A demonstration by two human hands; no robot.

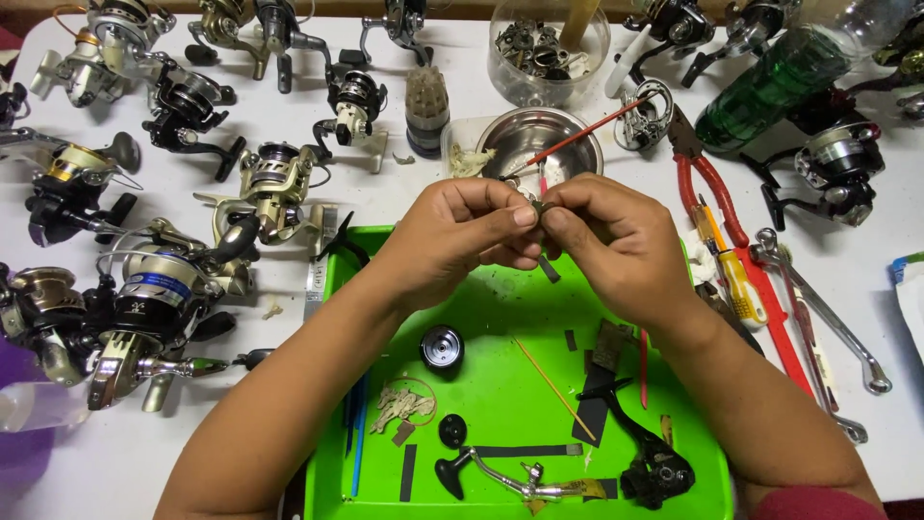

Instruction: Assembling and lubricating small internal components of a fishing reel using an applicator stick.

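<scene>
At the centre of the frame we pinch a small dull metal part (539, 208) between the fingertips of our left hand (462, 241) and right hand (606, 241), both clamped on it above the bright green plastic tray (500, 318). A round steel bowl (568, 140) sits just behind. Grey and gold spinning reels (154, 289) crowd the left; red-handled pliers (707, 188) lie right.

Green bottle (770, 91) top right; blue-edged white packet (910, 289) right edge.
</scene>
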